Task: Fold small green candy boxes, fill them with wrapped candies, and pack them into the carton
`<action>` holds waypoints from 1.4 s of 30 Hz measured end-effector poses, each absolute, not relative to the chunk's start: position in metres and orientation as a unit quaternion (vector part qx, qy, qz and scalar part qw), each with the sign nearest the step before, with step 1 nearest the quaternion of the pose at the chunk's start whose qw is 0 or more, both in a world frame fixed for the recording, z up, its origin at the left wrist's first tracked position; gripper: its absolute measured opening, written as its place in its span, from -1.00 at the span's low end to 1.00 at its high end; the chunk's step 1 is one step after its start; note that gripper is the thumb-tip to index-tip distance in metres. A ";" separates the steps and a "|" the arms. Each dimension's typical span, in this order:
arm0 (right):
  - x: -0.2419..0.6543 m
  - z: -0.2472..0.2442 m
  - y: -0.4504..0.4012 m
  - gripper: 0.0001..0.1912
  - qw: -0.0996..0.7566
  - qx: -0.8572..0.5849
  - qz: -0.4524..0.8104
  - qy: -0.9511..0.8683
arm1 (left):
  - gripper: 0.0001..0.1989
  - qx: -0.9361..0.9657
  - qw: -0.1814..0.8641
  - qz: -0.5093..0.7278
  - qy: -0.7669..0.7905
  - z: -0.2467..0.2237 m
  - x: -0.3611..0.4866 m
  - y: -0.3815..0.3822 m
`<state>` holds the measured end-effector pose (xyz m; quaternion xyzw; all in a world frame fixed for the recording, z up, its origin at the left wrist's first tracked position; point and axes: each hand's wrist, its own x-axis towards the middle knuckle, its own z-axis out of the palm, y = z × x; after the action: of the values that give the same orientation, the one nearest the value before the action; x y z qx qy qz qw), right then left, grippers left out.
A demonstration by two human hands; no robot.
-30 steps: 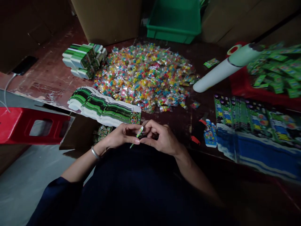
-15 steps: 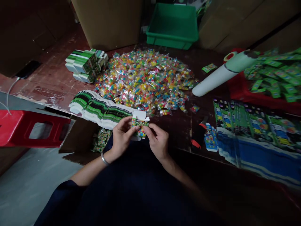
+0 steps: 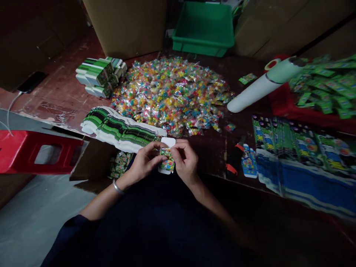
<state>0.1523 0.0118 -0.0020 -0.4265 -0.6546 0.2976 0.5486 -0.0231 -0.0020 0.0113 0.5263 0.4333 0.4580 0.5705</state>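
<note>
A small printed candy box [image 3: 167, 159], green and colourful with white end flaps, is held upright between my hands at the table's front edge. My left hand [image 3: 147, 160] grips its left side with thumb and fingers. On the upper right side, by the top flap, my right hand [image 3: 185, 160] pinches it. Just behind lies a fanned row of flat, green-and-white box blanks [image 3: 122, 129]. Beyond that spreads a large heap of clear bags of coloured candy [image 3: 172, 94]. Whether anything is inside the box cannot be seen.
Bundled blanks [image 3: 97, 76] stand left of the heap, and a green tray [image 3: 203, 48] behind it. To the right are a white roll [image 3: 250, 92], a black-and-orange cutter [image 3: 235, 159] and printed pouches [image 3: 300, 148]. A carton [image 3: 91, 159] with small boxes sits below left, near a red stool [image 3: 16, 148].
Both hands have brought the candy box slightly lower, towards me. My right fingers have moved up to its top end, and the lower white flap now shows.
</note>
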 end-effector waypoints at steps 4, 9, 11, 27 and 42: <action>0.150 0.005 0.017 -0.91 0.577 -0.418 0.377 -0.592 | -0.57 0.491 0.575 0.496 0.426 0.017 -0.019 -0.001; 0.153 0.020 0.024 -0.74 0.548 -0.379 0.458 -0.589 | -0.55 0.489 0.577 0.489 0.434 0.023 -0.022 -0.003; 0.156 0.027 0.027 -0.71 0.506 -0.392 0.501 -0.583 | -0.56 0.503 0.563 0.477 0.449 0.023 -0.025 -0.004; 0.165 0.034 0.028 -0.82 0.478 -0.375 0.339 -0.718 | -0.69 0.543 0.561 0.443 0.440 0.030 -0.030 -0.008; 0.250 -0.023 0.090 -0.74 0.157 -0.613 0.027 -0.774 | -0.47 0.413 0.645 0.418 0.489 0.028 -0.037 0.003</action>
<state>0.2497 0.0899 -0.0230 -0.6132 -0.7737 0.0273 0.1568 -0.0367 0.0026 0.0280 0.4129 0.4892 0.4177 0.6448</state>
